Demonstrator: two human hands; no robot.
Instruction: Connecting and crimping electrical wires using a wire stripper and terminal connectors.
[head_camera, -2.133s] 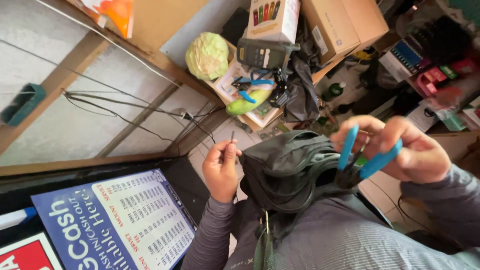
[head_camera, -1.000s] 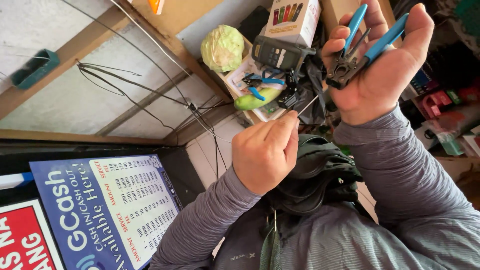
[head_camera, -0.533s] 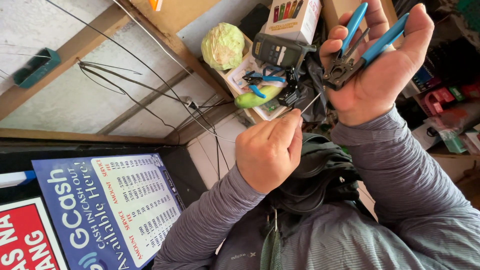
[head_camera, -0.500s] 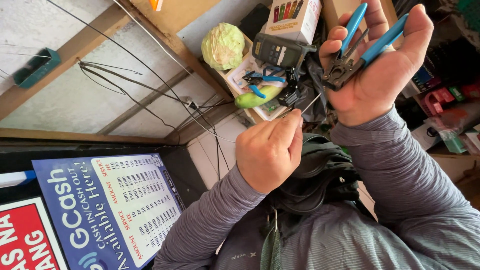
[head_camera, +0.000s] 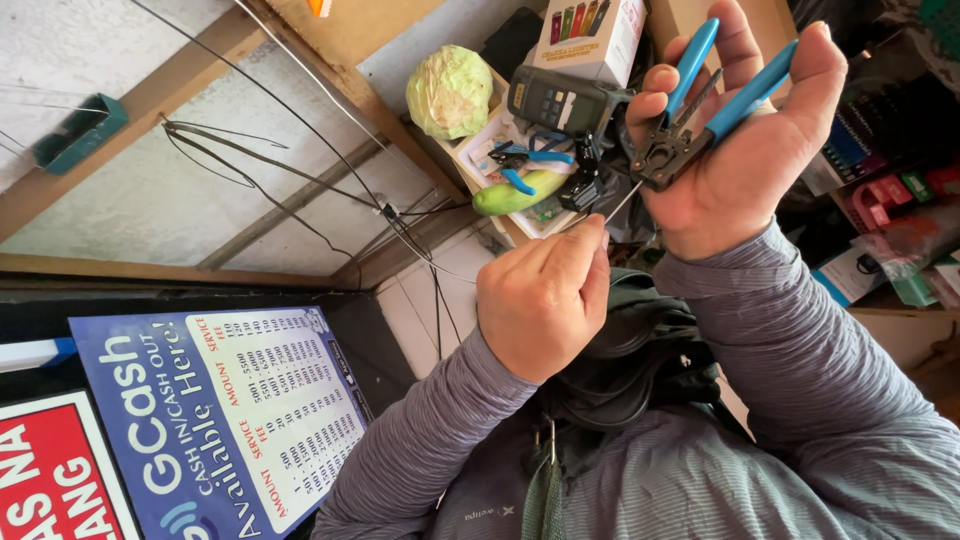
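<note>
Here I see a thin wire (head_camera: 622, 203) pinched at its near end by the fingertips of my left hand (head_camera: 545, 300), its far end running up into the head of the blue-handled pliers (head_camera: 690, 120). My right hand (head_camera: 735, 150) is wrapped round those handles, which stand a little apart; whether the cutting head has closed on the wire I cannot tell. I judge this to be the moment of feeding the wire into the tool, ahead of a strip or a cut. The next move, I'd say, calls for a steady squeeze with the right hand while the left keeps the wire taut and straight.

Beyond the hands, on the cluttered worktop (head_camera: 470, 160), a dark handheld meter (head_camera: 560, 100) lies beside a second pair of blue-handled pliers (head_camera: 525, 165) and a green fruit (head_camera: 515, 195). A pale green cabbage (head_camera: 450, 90) sits at the worktop's edge. A white box (head_camera: 590, 40) with a row of coloured shapes stands behind the meter. At the lower left a blue rectangular sign (head_camera: 220, 430) with white tables hangs beside a red sign (head_camera: 50, 480).
</note>
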